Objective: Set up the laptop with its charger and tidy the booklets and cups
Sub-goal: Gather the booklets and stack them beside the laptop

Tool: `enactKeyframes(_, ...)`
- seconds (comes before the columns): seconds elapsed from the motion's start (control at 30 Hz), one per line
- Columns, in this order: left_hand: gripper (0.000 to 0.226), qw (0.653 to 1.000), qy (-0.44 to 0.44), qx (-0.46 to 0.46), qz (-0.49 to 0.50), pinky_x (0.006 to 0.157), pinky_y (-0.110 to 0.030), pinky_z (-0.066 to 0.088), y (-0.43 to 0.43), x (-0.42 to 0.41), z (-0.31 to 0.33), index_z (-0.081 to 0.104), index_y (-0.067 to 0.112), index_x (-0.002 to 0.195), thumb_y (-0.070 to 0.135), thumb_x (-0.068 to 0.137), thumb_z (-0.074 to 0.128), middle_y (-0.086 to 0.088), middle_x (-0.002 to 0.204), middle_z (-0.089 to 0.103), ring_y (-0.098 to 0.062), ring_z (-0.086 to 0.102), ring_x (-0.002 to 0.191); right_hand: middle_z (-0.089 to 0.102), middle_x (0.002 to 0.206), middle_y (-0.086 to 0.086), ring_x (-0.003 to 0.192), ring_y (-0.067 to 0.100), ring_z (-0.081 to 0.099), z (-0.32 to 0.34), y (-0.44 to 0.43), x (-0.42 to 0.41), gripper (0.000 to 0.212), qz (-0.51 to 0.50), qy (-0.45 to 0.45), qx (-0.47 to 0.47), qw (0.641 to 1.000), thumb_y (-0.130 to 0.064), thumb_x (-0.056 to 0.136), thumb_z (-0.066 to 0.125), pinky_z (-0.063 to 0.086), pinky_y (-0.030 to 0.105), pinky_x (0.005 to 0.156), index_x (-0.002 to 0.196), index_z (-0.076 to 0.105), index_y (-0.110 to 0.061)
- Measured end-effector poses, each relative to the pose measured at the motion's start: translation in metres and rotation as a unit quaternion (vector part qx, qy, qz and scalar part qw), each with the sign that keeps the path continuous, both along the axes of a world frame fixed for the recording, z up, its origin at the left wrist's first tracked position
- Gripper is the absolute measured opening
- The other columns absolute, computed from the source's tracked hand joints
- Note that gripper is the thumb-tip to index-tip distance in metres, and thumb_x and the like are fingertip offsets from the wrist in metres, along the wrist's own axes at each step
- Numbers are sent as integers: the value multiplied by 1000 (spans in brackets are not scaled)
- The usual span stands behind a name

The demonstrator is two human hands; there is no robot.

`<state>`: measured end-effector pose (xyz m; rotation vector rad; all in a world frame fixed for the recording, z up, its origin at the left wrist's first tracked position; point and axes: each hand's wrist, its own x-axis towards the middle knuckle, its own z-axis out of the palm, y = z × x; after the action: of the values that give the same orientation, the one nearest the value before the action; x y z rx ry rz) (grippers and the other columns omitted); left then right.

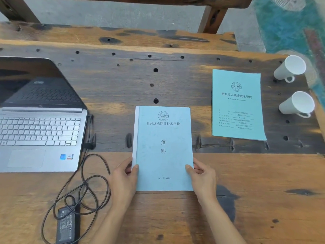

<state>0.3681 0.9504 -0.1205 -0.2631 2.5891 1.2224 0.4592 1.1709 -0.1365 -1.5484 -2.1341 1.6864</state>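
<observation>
— Rough wooden table (175, 76), dark and full of holes, fills my head view. What's held?

— I see the left hand (123, 180) and right hand (202, 178) pinching the lower edges of a pale blue booklet (163, 148), flat, white spine leftward.

— Around that grip?

— Left: open silver laptop (40, 134), charger (66, 224) with looped cable. Right, beyond: greener booklet (236, 104), two tipped white cups (288, 69).

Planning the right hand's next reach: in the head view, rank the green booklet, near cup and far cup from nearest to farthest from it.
From the right hand:
1. Green booklet, beyond it, to the right.
2. Near cup, right table edge.
3. Far cup, behind that cup.
</observation>
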Motion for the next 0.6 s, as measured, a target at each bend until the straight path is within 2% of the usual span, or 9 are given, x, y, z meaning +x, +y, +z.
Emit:
enactKeyframes(0.13, 29, 1000, -22, -1, -6, 62, -4, 41, 0, -3, 2, 76, 28, 109, 10, 87, 72, 33, 75, 66, 13, 64, 79, 76, 83, -23, 77, 2, 73, 2, 1, 1, 36, 17, 2, 10, 1000, -20, 83, 79, 62, 41, 80, 94, 75, -54)
enactKeyframes(0.23, 28, 1000, -29, -2, -8, 63, -13, 45, -3, -2, 3, 75, 32, 107, 13, 87, 71, 38, 73, 66, 11, 65, 77, 77, 82, -18, 77, 1, 72, 4, 0, 1, 37, 33, 0, 20, 999, -21, 84, 79, 62, 38, 78, 93, 75, -56)
enactKeyframes(0.3, 26, 1000, -22, -17, -4, 63, -16, 45, -3, -1, 1, 75, 29, 109, 13, 88, 71, 34, 74, 66, 11, 65, 75, 76, 82, -19, 77, -3, 70, 7, 2, 0, 38, 57, -4, 33, 998, -23, 84, 79, 60, 33, 76, 90, 72, -60)
enactKeyframes(0.37, 28, 999, -15, -33, -9, 65, -20, 46, 0, -1, 3, 73, 23, 112, 10, 87, 70, 23, 85, 71, 6, 65, 78, 75, 85, -18, 76, -4, 68, 11, 7, -2, 29, 85, -19, 40, 995, -27, 84, 78, 59, 31, 77, 104, 74, -49)
enactKeyframes(0.4, 30, 999, -12, -39, -15, 69, -26, 49, 3, -2, 5, 72, 21, 114, 7, 87, 69, 14, 91, 74, -3, 68, 82, 73, 88, -18, 77, -5, 67, 14, 11, -3, 30, 92, -25, 38, 995, -30, 85, 78, 58, 27, 76, 113, 74, -40)
enactKeyframes(0.47, 39, 997, 6, -64, -38, 85, -42, 51, 12, -4, 10, 67, 13, 122, 3, 85, 68, -3, 109, 72, -27, 66, 101, 72, 94, -17, 81, -7, 65, 17, 22, -2, 39, 90, -24, 27, 995, -37, 88, 76, 52, 18, 74, 126, 70, -29)
enactKeyframes(0.53, 47, 989, 55, -123, -57, 99, -52, 44, 31, -7, 17, 62, 6, 130, 4, 85, 71, -13, 125, 65, -36, 57, 118, 73, 98, -16, 85, -4, 66, 20, 39, 0, 44, 63, -16, 33, 997, -42, 90, 72, 52, 20, 79, 130, 68, -25)
enactKeyframes(0.6, 44, 985, 112, -115, -61, 103, -54, 41, 65, -11, 27, 61, 5, 131, 10, 88, 68, -15, 131, 62, -38, 54, 123, 72, 98, -17, 90, -5, 64, 22, 67, -1, 44, 30, -9, 52, 998, -45, 91, 69, 52, 22, 82, 131, 67, -26)
